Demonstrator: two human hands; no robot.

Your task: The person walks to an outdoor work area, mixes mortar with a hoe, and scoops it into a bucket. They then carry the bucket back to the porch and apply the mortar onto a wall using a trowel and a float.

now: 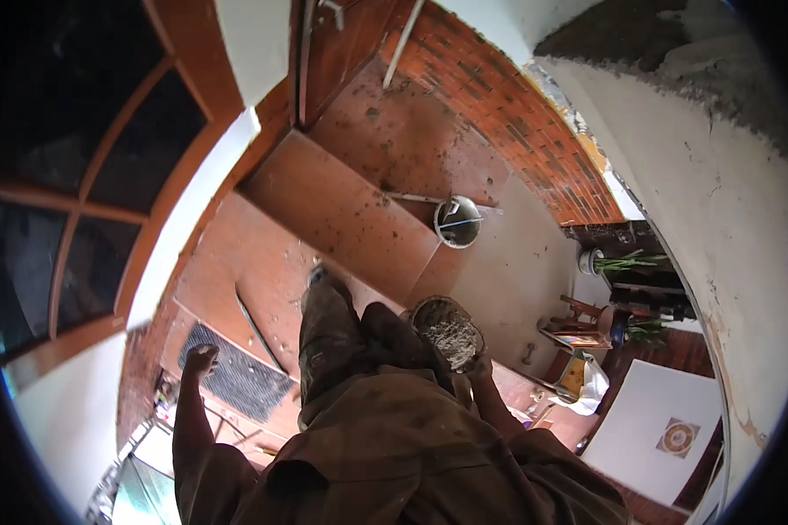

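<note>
My right hand (481, 366) grips the rim of a bucket (422, 317) at my right thigh. Grey, lumpy mortar (453, 339) fills much of this bucket. My left hand (203, 360) hangs out to the left with its fingers curled in, and I see nothing in it. Below that hand lies a dark ribbed mat (249, 378) on the floor. A second bucket (458, 229) stands ahead on the tiles, with a stick-like tool inside it.
A tiled step (341, 210) crosses in front of my feet, spattered with dark lumps. A dark rod (256, 328) lies by the mat. Potted plants (626, 262), a small chair (578, 334) and a white panel (643, 420) are at right. A brick-faced wall (525, 114) runs ahead.
</note>
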